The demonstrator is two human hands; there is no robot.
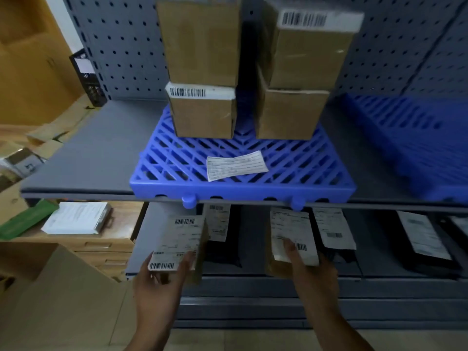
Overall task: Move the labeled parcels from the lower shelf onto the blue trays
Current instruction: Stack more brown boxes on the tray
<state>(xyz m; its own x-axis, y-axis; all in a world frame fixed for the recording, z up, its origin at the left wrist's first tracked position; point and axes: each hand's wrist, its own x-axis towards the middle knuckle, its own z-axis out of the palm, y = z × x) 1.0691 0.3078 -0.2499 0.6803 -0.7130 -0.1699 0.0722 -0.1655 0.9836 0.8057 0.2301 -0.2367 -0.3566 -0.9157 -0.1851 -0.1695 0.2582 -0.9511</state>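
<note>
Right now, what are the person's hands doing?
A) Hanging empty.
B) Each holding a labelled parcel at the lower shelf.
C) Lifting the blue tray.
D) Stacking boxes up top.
B: the left hand grips one labelled parcel and the right hand grips a second parcel, both below the blue tray.

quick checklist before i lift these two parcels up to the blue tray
1. Left hand grips left parcel: ok, fingers curl round its lower end.
2. Right hand grips right parcel: ok, thumb on the label.
3. Free room at the front of the blue tray: ok.
4. Landing spot clear: not ok, a paper slip lies there.
5. Stacked boxes at the tray's back steady: cannot tell.
</note>
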